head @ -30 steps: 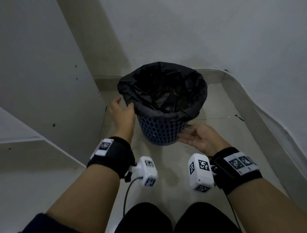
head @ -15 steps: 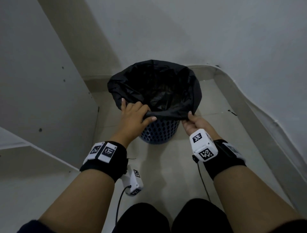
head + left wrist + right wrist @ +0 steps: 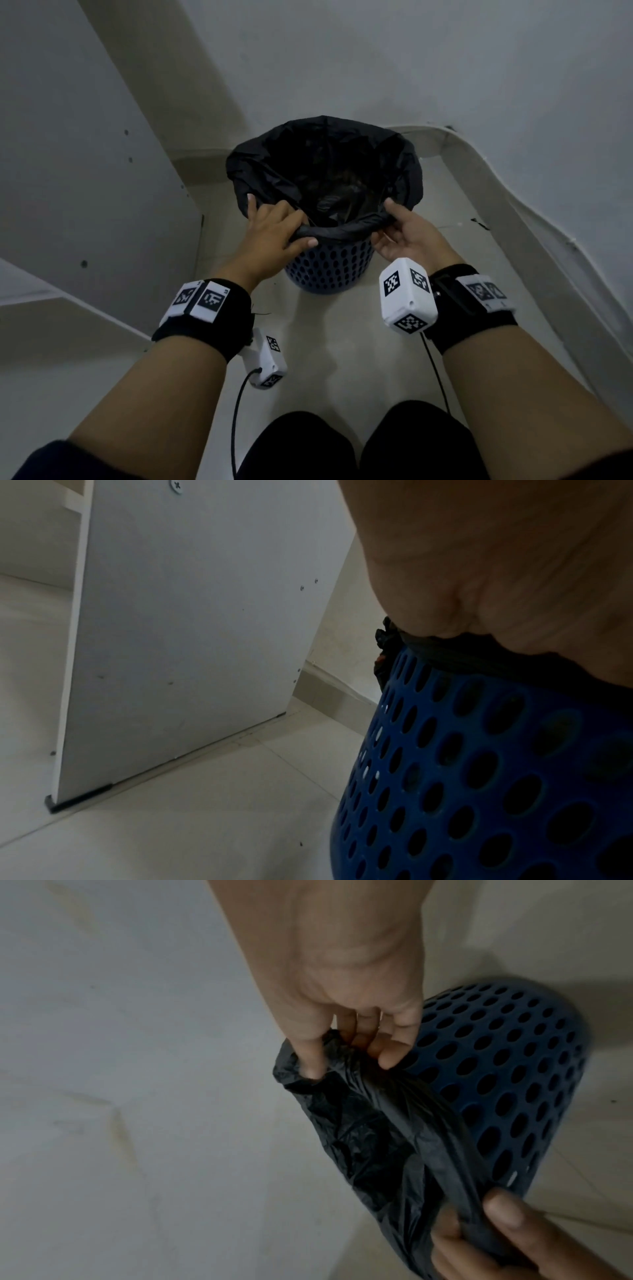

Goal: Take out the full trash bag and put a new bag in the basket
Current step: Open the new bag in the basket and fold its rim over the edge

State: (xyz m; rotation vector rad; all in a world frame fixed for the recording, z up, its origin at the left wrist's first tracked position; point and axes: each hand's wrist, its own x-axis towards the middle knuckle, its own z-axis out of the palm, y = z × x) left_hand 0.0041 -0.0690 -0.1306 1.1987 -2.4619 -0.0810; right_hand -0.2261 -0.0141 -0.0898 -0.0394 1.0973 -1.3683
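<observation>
Pale floor tiles (image 3: 342, 342) and grey walls close round a corner where the blue perforated basket (image 3: 330, 270) stands, and at its near rim the left hand (image 3: 270, 233) curls over the rolled edge of the black trash bag (image 3: 325, 171) while the right hand (image 3: 407, 236) pinches that edge between thumb and fingers. Freeing the bag's rim seems the step in hand, and next calls for gathering the mouth and lifting straight up. Only the right wrist view shows the pinch clearly; the left wrist view shows mostly palm, so that hand's fingers are probably wrapped.
</observation>
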